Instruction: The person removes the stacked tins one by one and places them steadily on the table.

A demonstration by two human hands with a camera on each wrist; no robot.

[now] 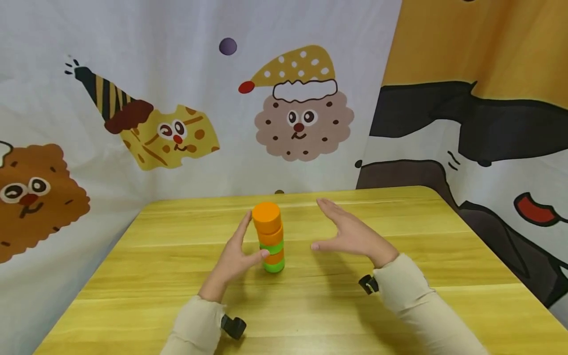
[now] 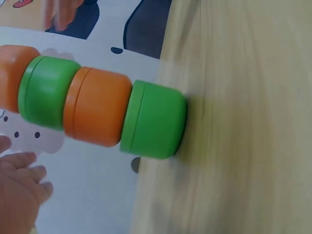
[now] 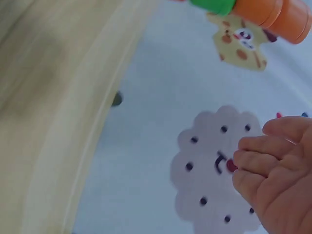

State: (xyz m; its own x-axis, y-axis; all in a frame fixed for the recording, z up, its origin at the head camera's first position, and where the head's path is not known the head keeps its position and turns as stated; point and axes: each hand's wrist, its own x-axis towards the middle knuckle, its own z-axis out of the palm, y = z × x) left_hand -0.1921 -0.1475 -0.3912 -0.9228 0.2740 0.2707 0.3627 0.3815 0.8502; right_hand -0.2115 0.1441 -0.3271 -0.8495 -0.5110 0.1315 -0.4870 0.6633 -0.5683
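Observation:
A tower of several round orange and green jars [image 1: 274, 246] stands upright near the middle of the table, with two orange ones at the top and a green one at the base. The top orange jar [image 1: 266, 217] sits slightly off line. My left hand [image 1: 232, 259] is beside the tower's left side, thumb and fingers spread. In the left wrist view, its fingers [image 2: 27, 168] are apart from the jars [image 2: 97, 107]. To the right, my right hand [image 1: 350, 236] hovers over the table with nothing in it; the right wrist view shows its fingers nearly straight.
The wooden table [image 1: 177, 305] ends at a back edge close to a hanging cloth [image 1: 186, 59] printed with cartoon food figures. Both wrists carry small black devices, the left one [image 1: 233, 326] near the table's front.

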